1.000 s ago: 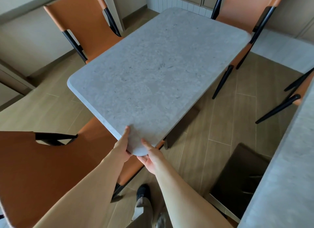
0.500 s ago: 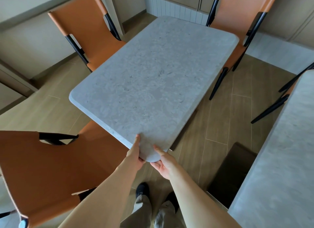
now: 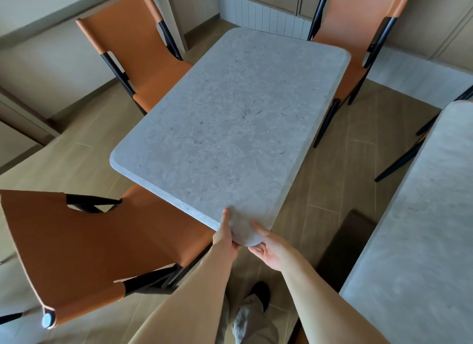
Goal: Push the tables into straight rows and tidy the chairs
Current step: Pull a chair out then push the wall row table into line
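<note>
A grey stone-look table (image 3: 230,118) with rounded corners stands in the middle, set at an angle. My left hand (image 3: 226,237) and my right hand (image 3: 268,249) both grip its near corner, thumbs on top and fingers under the edge. Three orange chairs with black frames surround it: one at near left (image 3: 84,243) with its seat partly under the table, one at far left (image 3: 143,54), one at far right (image 3: 358,31).
A second grey table (image 3: 419,241) fills the right side, with black chair legs (image 3: 399,162) beside it. A dark base (image 3: 345,246) lies on the wood-look floor between the tables. Walls and cabinets run along the left and back.
The table's near corner has swung to the right with both hands on it, and the table top now points more straight away from me. My feet have stepped along.
</note>
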A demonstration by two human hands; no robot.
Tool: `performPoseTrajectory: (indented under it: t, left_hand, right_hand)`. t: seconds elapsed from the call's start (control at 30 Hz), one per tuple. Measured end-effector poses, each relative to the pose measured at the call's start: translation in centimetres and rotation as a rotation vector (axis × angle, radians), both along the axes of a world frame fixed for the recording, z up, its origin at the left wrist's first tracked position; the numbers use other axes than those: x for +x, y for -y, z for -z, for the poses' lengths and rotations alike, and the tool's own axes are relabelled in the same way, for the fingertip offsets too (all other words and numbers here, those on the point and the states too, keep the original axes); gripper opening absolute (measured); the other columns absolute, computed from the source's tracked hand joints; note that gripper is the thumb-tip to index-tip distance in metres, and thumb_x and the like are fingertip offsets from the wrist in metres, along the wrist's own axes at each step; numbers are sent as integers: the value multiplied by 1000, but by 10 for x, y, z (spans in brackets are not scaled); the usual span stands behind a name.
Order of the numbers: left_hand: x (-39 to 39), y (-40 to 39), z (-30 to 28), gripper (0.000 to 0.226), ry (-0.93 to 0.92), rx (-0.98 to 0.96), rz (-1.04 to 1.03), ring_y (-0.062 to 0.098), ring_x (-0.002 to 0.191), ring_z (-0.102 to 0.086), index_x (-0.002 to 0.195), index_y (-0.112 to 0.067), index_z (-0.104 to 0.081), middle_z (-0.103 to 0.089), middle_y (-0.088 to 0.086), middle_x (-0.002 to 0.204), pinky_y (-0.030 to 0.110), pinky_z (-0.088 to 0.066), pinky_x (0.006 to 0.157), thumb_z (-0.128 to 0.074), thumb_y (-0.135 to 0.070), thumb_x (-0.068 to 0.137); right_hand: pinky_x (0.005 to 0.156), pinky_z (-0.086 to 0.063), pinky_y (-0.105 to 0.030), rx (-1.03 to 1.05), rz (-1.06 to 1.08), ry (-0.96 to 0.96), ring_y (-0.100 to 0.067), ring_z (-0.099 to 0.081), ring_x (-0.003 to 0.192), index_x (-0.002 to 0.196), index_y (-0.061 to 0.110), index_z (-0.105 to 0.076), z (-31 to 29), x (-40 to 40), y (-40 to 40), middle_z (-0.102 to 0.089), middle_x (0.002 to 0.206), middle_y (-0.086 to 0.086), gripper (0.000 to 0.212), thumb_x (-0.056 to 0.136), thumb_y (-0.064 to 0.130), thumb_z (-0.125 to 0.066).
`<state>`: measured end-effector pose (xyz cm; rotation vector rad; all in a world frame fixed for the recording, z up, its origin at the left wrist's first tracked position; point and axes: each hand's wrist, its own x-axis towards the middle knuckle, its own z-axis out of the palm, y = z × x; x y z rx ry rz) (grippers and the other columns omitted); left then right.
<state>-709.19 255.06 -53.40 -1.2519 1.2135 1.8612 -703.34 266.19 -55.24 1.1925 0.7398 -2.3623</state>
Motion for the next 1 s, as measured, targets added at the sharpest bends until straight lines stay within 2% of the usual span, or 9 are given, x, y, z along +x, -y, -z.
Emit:
performPoseTrajectory:
  t: [0.17,0.37,0.47,0.57,0.67,0.7,0.77,0.9,1.0]
  left_hand:
    - [20,-11,5,83,17,59,-11,31,125,-61,142,-2,-50,-57,15,143,41,-52,101,-74,-54,82]
    - [24,-11,10,86,27,121,-14,32,125,-61,148,-4,-44,-54,16,147,41,-53,93,-74,-52,83]
    - [24,-2,3,81,48,192,20,33,129,-58,151,-2,-37,-48,19,152,41,-49,103,-68,-47,92]
    - [25,13,-13,70,108,219,184,31,134,-53,152,0,-35,-48,19,151,41,-43,110,-58,-42,101]
    - [19,32,-17,52,131,79,424,23,114,-63,136,-5,-56,-67,9,125,39,-46,98,-55,-43,101]
    - [15,40,-18,46,123,53,479,22,107,-65,128,-7,-62,-70,7,116,39,-46,97,-56,-43,100]
    - [8,58,-27,38,89,28,554,22,104,-66,118,-10,-65,-70,7,115,40,-49,96,-57,-42,99]
    - [-8,116,-57,35,-80,-77,585,18,103,-67,123,-12,-66,-69,-2,118,33,-52,85,-56,-37,100]
    - [-18,178,-84,28,-212,-94,532,18,105,-68,121,-16,-66,-71,-2,114,37,-51,96,-54,-34,102]
  right_hand:
    - [105,-50,-40,10,-8,39,-25,-64,119,121,3,-64,-12,18,-18,-73,120,-13,32,95,20,-69]
    - [114,-42,-44,41,-25,53,-24,-57,128,126,11,-61,-7,22,-21,-66,130,-8,39,91,26,-72]
    - [111,-44,-43,61,-15,52,-23,-56,127,130,15,-60,-5,23,-20,-65,131,-5,43,90,28,-73]
    - [108,-45,-42,100,31,98,-23,-56,124,128,16,-61,-7,23,-12,-66,128,-5,40,91,31,-71]
    - [104,-45,-38,201,105,187,-22,-56,121,127,15,-60,-16,21,12,-65,122,-4,43,91,35,-73]
    - [102,-46,-36,233,122,219,-23,-56,121,127,14,-58,-20,20,23,-63,123,-5,45,90,36,-73]
    - [103,-46,-37,267,107,241,-25,-54,126,125,15,-57,-34,17,47,-57,129,-7,39,93,32,-70]
    - [106,-48,-41,281,68,256,-27,-59,118,123,9,-62,-57,6,104,-55,135,-16,25,100,19,-62]
    - [111,-44,-44,282,-29,180,-30,-54,130,111,9,-61,-81,-5,161,-53,139,-18,13,103,17,-55]
